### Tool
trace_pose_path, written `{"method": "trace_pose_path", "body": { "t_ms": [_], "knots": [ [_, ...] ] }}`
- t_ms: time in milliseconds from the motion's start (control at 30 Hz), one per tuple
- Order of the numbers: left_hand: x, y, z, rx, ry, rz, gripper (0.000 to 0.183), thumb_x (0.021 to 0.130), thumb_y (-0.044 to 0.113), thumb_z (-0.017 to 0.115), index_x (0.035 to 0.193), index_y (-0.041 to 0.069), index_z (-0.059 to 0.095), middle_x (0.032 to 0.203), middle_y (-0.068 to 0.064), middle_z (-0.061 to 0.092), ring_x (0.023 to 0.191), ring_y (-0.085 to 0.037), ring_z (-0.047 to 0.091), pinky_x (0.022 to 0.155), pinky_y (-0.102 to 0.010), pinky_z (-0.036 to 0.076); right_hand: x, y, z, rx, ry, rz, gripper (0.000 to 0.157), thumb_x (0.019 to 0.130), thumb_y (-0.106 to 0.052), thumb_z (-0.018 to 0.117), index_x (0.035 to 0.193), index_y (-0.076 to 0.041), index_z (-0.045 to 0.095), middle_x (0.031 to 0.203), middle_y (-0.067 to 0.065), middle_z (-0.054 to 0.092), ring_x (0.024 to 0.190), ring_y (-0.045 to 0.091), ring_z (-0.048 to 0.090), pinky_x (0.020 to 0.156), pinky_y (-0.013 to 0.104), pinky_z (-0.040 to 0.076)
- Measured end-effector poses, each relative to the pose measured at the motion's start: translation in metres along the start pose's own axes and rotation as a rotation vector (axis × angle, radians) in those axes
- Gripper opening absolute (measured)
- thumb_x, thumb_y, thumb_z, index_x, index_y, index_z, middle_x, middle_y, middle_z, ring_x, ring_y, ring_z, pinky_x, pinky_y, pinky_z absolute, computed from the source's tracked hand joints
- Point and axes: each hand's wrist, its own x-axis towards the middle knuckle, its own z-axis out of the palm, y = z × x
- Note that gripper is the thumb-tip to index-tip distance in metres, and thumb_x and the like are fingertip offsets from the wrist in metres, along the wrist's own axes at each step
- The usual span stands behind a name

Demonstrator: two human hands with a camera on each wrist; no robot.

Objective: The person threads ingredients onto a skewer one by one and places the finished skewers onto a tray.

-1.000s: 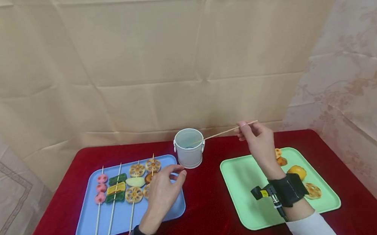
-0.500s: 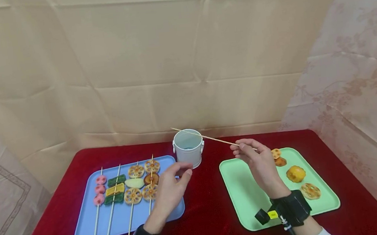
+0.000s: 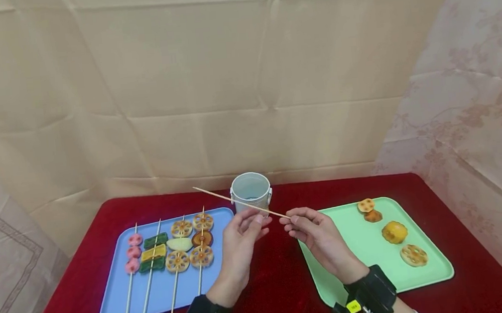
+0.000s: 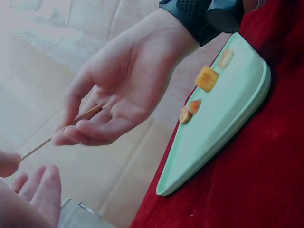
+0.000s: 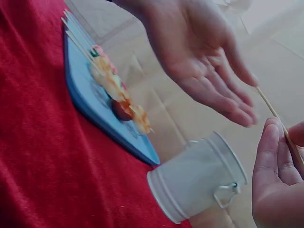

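Observation:
A thin wooden skewer slants between my hands, in front of the white bucket. My right hand pinches its near end between thumb and fingers, and the left wrist view shows the tip in that palm. My left hand has its thumb and index finger at the skewer's middle, the other fingers loosely extended. Left of the hands, a blue tray bears several loaded skewers with lotus root slices, pink pieces and green and yellow pieces.
On the right a green tray carries a yellow corn-like piece, a lotus root slice, a smaller slice and a brown piece. A red cloth covers the table, with a beige curtain behind.
My right hand has drawn the skewer out of the bucket and brought it left and nearer. The left hand has moved right from over the blue tray to meet the skewer.

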Motion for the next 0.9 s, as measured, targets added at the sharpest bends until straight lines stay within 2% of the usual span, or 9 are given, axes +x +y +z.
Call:
{"method": "trace_pose_path", "body": {
  "t_ms": [233, 400, 633, 900],
  "knots": [
    [-0.003, -0.004, -0.002, -0.072, -0.032, -0.010, 0.038, 0.097, 0.021, 0.058, 0.120, -0.009, 0.054, 0.116, -0.019, 0.065, 0.103, -0.027, 0.064, 0.088, -0.036, 0.050, 0.001, 0.008, 0.009, -0.097, 0.013, 0.023, 0.032, 0.092, -0.019, 0.065, 0.114, 0.004, 0.059, 0.101, 0.012, 0.070, 0.090, 0.020, 0.065, 0.085, 0.032, 0.052],
    [-0.001, -0.004, -0.005, -0.013, -0.038, 0.011, 0.038, 0.100, 0.021, 0.053, 0.121, -0.010, 0.047, 0.114, -0.020, 0.066, 0.102, -0.026, 0.065, 0.086, -0.035, 0.051, 0.002, 0.005, 0.003, -0.224, 0.021, 0.022, 0.040, 0.092, -0.023, 0.065, 0.117, 0.007, 0.058, 0.103, 0.014, 0.068, 0.092, 0.024, 0.065, 0.085, 0.034, 0.052],
    [-0.002, -0.007, -0.011, 0.108, -0.033, 0.027, 0.030, 0.101, 0.019, 0.050, 0.112, -0.009, 0.048, 0.102, -0.020, 0.069, 0.095, -0.028, 0.066, 0.081, -0.036, 0.054, 0.010, -0.013, -0.026, -0.572, 0.127, -0.038, 0.040, 0.091, -0.038, 0.064, 0.110, -0.003, 0.065, 0.102, 0.013, 0.070, 0.097, 0.037, 0.062, 0.083, 0.042, 0.052],
    [-0.008, -0.017, -0.025, 0.325, -0.052, 0.038, 0.027, 0.098, 0.024, 0.056, 0.105, -0.002, 0.059, 0.088, -0.014, 0.071, 0.083, -0.021, 0.068, 0.075, -0.034, 0.055, 0.024, -0.040, -0.069, -0.867, 0.203, -0.111, 0.038, 0.094, -0.038, 0.060, 0.109, -0.004, 0.067, 0.099, 0.013, 0.071, 0.086, 0.021, 0.066, 0.076, 0.037, 0.055]
  ]
}}
